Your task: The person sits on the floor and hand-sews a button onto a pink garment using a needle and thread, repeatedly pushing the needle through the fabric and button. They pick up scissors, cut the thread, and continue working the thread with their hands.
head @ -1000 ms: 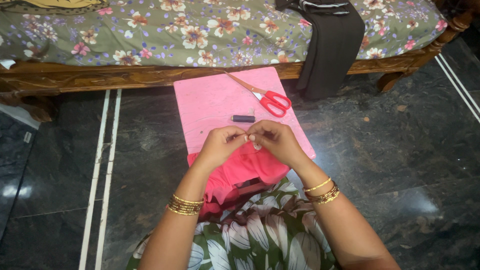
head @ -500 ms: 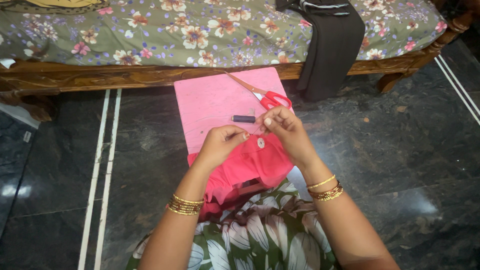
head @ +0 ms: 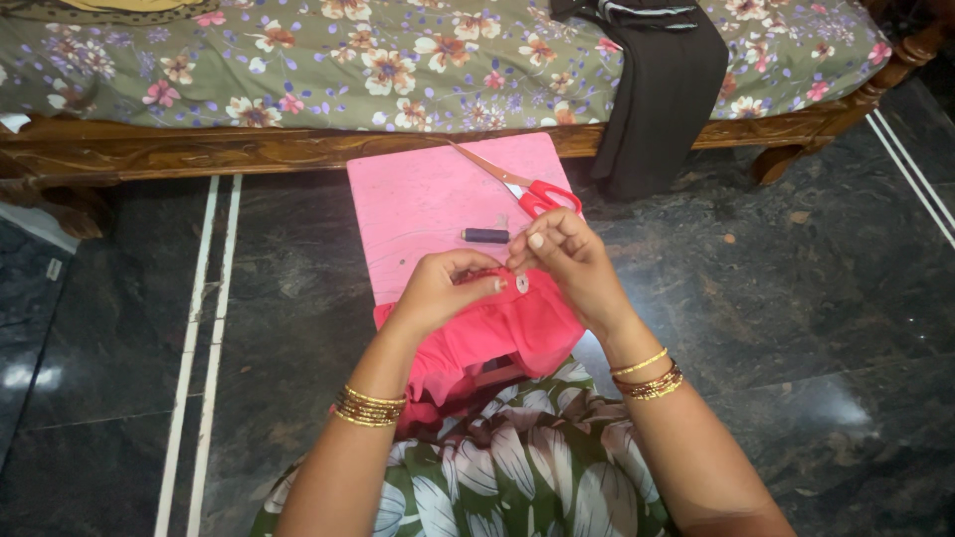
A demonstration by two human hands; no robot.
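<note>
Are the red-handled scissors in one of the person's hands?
No, the scissors lie on the pink board, beyond both hands, which hold the pink cloth.

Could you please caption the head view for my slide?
Left hand and right hand pinch red cloth with white button over pink board.

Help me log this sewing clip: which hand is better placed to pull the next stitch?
Probably the right hand: its fingers are pinched just above the button, while the left hand grips the red cloth beside it.
</note>
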